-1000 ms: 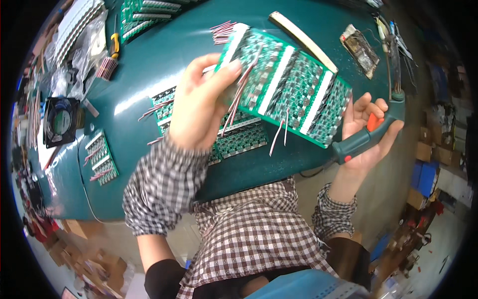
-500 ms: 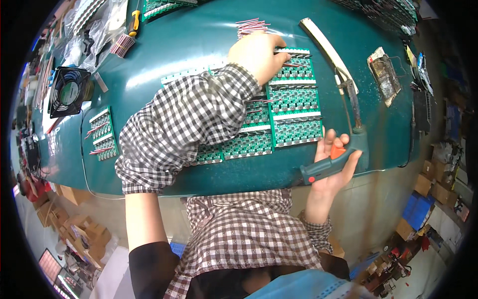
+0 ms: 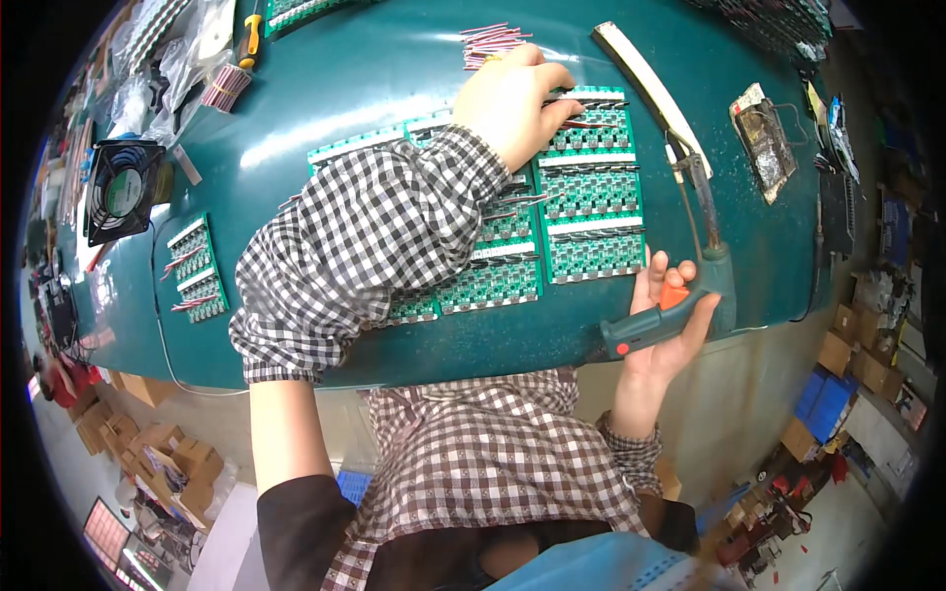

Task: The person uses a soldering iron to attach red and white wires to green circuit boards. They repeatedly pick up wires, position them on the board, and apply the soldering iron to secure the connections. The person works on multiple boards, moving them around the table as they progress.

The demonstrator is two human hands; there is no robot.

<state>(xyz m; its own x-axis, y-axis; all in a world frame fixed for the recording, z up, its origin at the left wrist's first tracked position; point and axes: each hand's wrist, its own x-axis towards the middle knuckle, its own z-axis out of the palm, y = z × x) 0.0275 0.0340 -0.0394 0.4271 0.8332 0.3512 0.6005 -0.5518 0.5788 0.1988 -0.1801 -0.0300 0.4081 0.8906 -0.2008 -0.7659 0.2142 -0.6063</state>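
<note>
My left hand [image 3: 507, 106] reaches over the top of the right-hand panel of green circuit boards [image 3: 593, 187]. Its thumb and forefinger close together at the white top strip; what they pinch is too small to make out. Just below the thumb, a short red-and-black wire [image 3: 594, 125] lies on the panel. My right hand [image 3: 655, 355] wraps round the handle of a teal soldering gun [image 3: 645, 330] with an orange trigger, beside the panel's lower right corner. The gun's metal barrel points away from me. More board panels [image 3: 488, 286] sit partly hidden under my left sleeve.
A pile of red-and-white wires [image 3: 491, 44] lies beyond my left hand. At right are a long pale strip [image 3: 645, 84] and a grimy metal tray [image 3: 764, 148]. A black fan [image 3: 123, 192], a small board panel [image 3: 200, 271] and a yellow-handled screwdriver [image 3: 252, 39] lie at left.
The view has shifted slightly. My left hand stays at the top of the right-hand panel, its fingers still together. My right hand keeps its hold on the soldering gun.
</note>
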